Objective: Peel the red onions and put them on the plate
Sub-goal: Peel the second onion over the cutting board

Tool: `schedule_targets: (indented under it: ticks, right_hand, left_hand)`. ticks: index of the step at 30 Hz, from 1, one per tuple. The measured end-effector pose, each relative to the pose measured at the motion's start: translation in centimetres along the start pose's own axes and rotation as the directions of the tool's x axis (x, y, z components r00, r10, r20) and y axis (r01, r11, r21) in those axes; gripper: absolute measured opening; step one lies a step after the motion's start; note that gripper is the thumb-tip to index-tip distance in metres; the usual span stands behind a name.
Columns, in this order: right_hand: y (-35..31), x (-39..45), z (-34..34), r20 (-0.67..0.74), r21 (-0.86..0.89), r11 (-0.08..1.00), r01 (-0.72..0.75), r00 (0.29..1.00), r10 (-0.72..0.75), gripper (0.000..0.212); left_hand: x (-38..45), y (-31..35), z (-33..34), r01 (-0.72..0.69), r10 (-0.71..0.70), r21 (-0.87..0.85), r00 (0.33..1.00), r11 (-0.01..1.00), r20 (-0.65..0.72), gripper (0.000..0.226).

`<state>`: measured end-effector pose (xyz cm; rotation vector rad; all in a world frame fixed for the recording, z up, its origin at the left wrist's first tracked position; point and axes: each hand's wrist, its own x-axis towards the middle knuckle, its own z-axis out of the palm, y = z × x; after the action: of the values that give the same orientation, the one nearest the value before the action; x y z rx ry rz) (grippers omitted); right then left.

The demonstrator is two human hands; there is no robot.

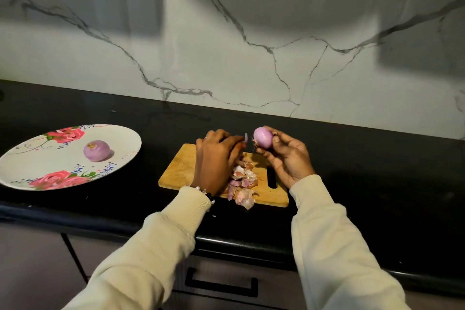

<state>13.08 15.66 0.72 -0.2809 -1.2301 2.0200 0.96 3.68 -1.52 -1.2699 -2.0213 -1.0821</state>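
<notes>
Round white floral plate (30,166), far left, holds one peeled purple onion (97,150). Left hand (216,158) pinches a thin purple skin strip (245,138). Right hand (286,158) grips the second smooth red onion (263,137) above the wooden cutting board (181,171) with dry peels (242,181). Likely light, firm, slippery; hold round its middle. Black counter (377,171), marble wall.

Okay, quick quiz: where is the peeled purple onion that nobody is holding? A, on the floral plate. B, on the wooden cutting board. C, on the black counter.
A: the loose peeled purple onion sits on the floral plate, left of the wooden cutting board.
</notes>
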Motion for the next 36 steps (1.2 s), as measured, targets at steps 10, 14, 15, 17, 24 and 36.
schedule_targets:
  ticks: [10, 14, 15, 17, 24, 36]
  right_hand:
    - [0.26, -0.23, 0.22, 0.118, -0.067, 0.997, -0.037, 0.992, 0.044, 0.027]
    - [0.45, -0.3, 0.3, 0.151, -0.083, 0.995, -0.048, 0.987, 0.06, 0.027]
    - [0.47, -0.27, 0.28, 0.152, -0.079, 0.996, -0.049, 0.986, 0.061, 0.027]
    - [0.47, -0.22, 0.22, 0.149, -0.069, 0.996, -0.052, 0.987, 0.062, 0.027]
    - [0.49, -0.14, 0.12, 0.147, -0.037, 0.998, -0.059, 0.987, 0.064, 0.026]
    - [0.68, 0.4, -0.65, 0.201, -0.1, 0.995, 0.028, 0.98, -0.007, 0.037]
  left_hand:
    - [0.07, 0.41, -0.35, 0.017, -0.015, -0.086, 1.0, 0.996, 0.019, 0.023]
    - [0.12, 0.37, -0.39, 0.025, -0.028, -0.123, 0.999, 0.992, -0.017, 0.015]
    - [0.08, 0.36, -0.36, 0.016, -0.018, -0.119, 1.0, 0.993, -0.015, 0.015]
    - [0.06, 0.31, -0.2, 0.002, -0.003, -0.113, 1.0, 0.994, -0.004, 0.014]
    - [0.21, 0.37, 0.11, 0.069, -0.06, -0.154, 0.996, 0.986, 0.068, 0.012]
    - [0.27, 0.6, -0.58, 0.183, -0.184, -0.044, 0.983, 0.982, -0.01, 0.022]
